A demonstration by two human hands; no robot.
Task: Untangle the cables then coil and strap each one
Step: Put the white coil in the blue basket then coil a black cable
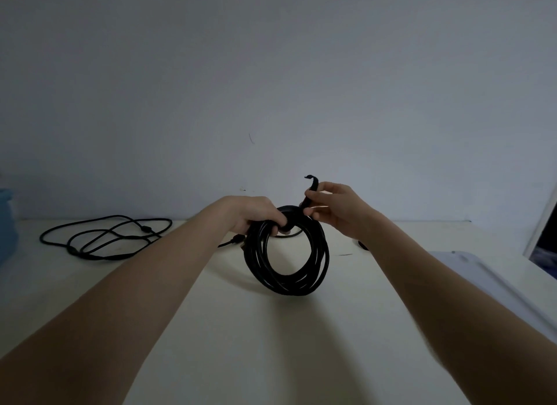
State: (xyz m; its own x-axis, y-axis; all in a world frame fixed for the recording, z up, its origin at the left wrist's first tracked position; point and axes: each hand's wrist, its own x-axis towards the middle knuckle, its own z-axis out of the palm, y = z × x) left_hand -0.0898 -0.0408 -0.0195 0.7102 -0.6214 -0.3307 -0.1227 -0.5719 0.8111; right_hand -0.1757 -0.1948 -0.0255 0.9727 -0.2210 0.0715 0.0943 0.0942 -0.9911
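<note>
**Strapping the Coil**

A loose cable (102,235) lay on the table (271,344), waiting its turn. The left hand (256,214) gripped the top of the black coil (286,253), keeping its loops together above the table. The right hand (334,208) pinched a strap (312,187) upright, probably to wrap it round; the dim light hid the rest.

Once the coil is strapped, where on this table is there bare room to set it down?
The widest bare patch of the pale table lies near the person, between the two forearms, below the coiled black cable that the left hand grips. Another lies far right, beyond the right hand pinching the black strap. The far left is crowded by the loose black cable.
</note>
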